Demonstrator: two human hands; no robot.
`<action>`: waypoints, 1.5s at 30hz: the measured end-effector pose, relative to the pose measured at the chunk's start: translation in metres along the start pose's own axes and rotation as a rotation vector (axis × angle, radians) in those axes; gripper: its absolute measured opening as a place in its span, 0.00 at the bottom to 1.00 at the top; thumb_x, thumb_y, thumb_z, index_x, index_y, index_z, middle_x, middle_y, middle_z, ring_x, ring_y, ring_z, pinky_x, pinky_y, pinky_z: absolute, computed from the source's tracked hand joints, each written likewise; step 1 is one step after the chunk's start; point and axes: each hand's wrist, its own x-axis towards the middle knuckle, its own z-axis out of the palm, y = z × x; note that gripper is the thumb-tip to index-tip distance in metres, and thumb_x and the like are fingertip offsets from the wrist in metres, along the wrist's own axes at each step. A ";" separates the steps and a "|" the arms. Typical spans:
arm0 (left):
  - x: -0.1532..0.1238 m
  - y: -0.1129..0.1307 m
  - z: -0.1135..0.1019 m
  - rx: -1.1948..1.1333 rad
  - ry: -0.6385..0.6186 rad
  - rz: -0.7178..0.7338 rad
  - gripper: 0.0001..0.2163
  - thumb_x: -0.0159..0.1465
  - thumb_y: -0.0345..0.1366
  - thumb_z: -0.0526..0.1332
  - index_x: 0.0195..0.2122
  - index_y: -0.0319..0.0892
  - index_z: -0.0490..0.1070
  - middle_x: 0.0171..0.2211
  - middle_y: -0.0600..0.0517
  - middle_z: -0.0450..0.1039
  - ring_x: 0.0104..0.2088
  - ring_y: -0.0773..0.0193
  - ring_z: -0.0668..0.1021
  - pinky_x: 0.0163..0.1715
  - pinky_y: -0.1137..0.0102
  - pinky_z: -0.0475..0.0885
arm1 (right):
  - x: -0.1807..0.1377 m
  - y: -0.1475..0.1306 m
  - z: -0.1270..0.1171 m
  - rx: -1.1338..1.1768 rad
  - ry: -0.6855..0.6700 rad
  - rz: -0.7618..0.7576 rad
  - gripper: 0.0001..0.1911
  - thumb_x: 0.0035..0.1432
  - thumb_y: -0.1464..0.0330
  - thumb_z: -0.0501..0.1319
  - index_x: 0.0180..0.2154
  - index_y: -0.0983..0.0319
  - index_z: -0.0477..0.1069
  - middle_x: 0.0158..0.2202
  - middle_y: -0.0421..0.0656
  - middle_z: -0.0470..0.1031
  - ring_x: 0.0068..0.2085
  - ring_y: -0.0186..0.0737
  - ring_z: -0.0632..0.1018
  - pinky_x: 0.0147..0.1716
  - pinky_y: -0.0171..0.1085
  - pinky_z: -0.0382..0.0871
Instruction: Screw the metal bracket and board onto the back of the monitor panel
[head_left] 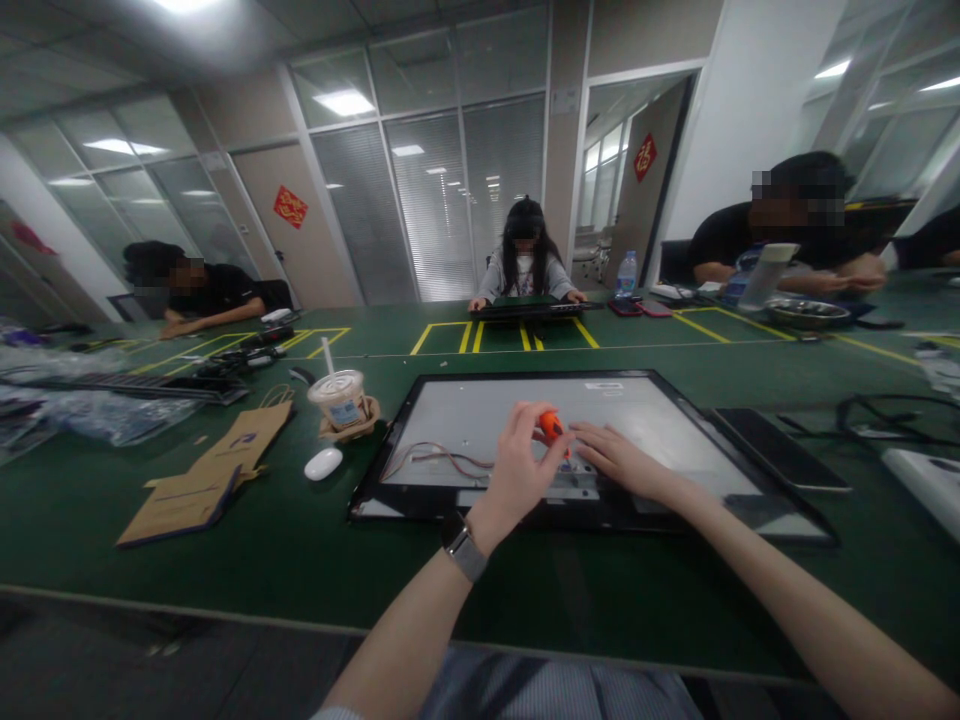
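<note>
My left hand (pixel 519 455), with a watch on its wrist, is closed around the orange handle of a screwdriver (pixel 550 424). The screwdriver points down, its tip at a metal strip (pixel 581 480) near the front edge of a flat screen panel (pixel 450 405). The panel lies on the table with a grey metal back and a black frame. To the right of the screwdriver, my right hand (pixel 615 455) rests low over the panel, fingers stretched out toward the tip. Thin red and black wires (pixel 446 455) run across the panel's left part.
A lidded drink cup (pixel 339 398) in a cardboard holder, a white mouse (pixel 323 463) and a brown paper bag (pixel 217 465) are left of the panel. On the right lie a black phone-like slab (pixel 776 447) and dark cables (pixel 892 415). Several people sit around the green table (pixel 300 570).
</note>
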 end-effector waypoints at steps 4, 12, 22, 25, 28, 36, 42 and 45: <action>-0.002 0.003 -0.001 -0.019 -0.087 0.019 0.17 0.68 0.31 0.54 0.58 0.43 0.60 0.48 0.46 0.69 0.43 0.64 0.76 0.47 0.64 0.74 | 0.000 0.000 0.000 0.001 -0.008 0.004 0.30 0.68 0.51 0.40 0.62 0.58 0.63 0.65 0.49 0.62 0.65 0.50 0.61 0.63 0.57 0.48; 0.002 0.002 -0.005 -0.001 -0.109 0.012 0.14 0.68 0.34 0.56 0.55 0.44 0.65 0.47 0.47 0.71 0.45 0.62 0.76 0.47 0.64 0.74 | -0.001 -0.003 -0.001 0.009 0.003 0.011 0.32 0.68 0.51 0.40 0.61 0.61 0.64 0.65 0.51 0.62 0.65 0.51 0.61 0.63 0.58 0.47; 0.000 -0.004 0.001 -0.047 -0.039 -0.012 0.16 0.68 0.34 0.57 0.57 0.46 0.64 0.44 0.49 0.71 0.42 0.63 0.77 0.41 0.67 0.79 | -0.001 -0.006 -0.003 0.022 -0.010 0.017 0.33 0.68 0.50 0.39 0.62 0.60 0.63 0.65 0.51 0.61 0.66 0.51 0.60 0.63 0.59 0.46; 0.002 -0.002 0.000 -0.036 -0.045 0.000 0.16 0.67 0.33 0.58 0.56 0.47 0.66 0.44 0.49 0.71 0.40 0.64 0.77 0.39 0.68 0.79 | -0.002 -0.006 -0.004 0.024 -0.006 0.015 0.33 0.68 0.50 0.39 0.62 0.60 0.63 0.65 0.50 0.62 0.66 0.51 0.60 0.63 0.59 0.46; 0.003 0.001 -0.002 -0.039 -0.070 0.008 0.22 0.65 0.26 0.55 0.60 0.47 0.62 0.49 0.47 0.69 0.44 0.62 0.76 0.43 0.67 0.79 | -0.002 -0.007 -0.004 0.029 0.007 0.006 0.32 0.68 0.50 0.39 0.61 0.58 0.64 0.64 0.49 0.63 0.65 0.52 0.60 0.63 0.59 0.47; 0.002 -0.002 0.000 0.011 0.012 0.031 0.17 0.65 0.33 0.61 0.55 0.46 0.67 0.43 0.51 0.67 0.36 0.68 0.76 0.36 0.72 0.80 | -0.002 -0.005 -0.003 0.029 0.003 0.004 0.33 0.68 0.49 0.40 0.61 0.60 0.64 0.64 0.50 0.63 0.65 0.52 0.61 0.63 0.58 0.46; 0.000 -0.004 0.001 0.065 0.040 0.063 0.17 0.64 0.36 0.63 0.54 0.47 0.67 0.42 0.51 0.67 0.37 0.68 0.77 0.36 0.72 0.80 | -0.002 -0.004 -0.003 0.019 0.001 -0.002 0.32 0.68 0.50 0.40 0.61 0.59 0.63 0.64 0.49 0.63 0.65 0.51 0.61 0.63 0.58 0.48; -0.001 -0.003 0.000 0.082 0.054 0.073 0.17 0.63 0.36 0.64 0.53 0.47 0.68 0.41 0.52 0.67 0.37 0.68 0.77 0.36 0.72 0.79 | -0.001 -0.004 -0.002 0.019 0.007 0.001 0.31 0.68 0.50 0.40 0.61 0.58 0.64 0.64 0.49 0.63 0.65 0.52 0.61 0.63 0.59 0.48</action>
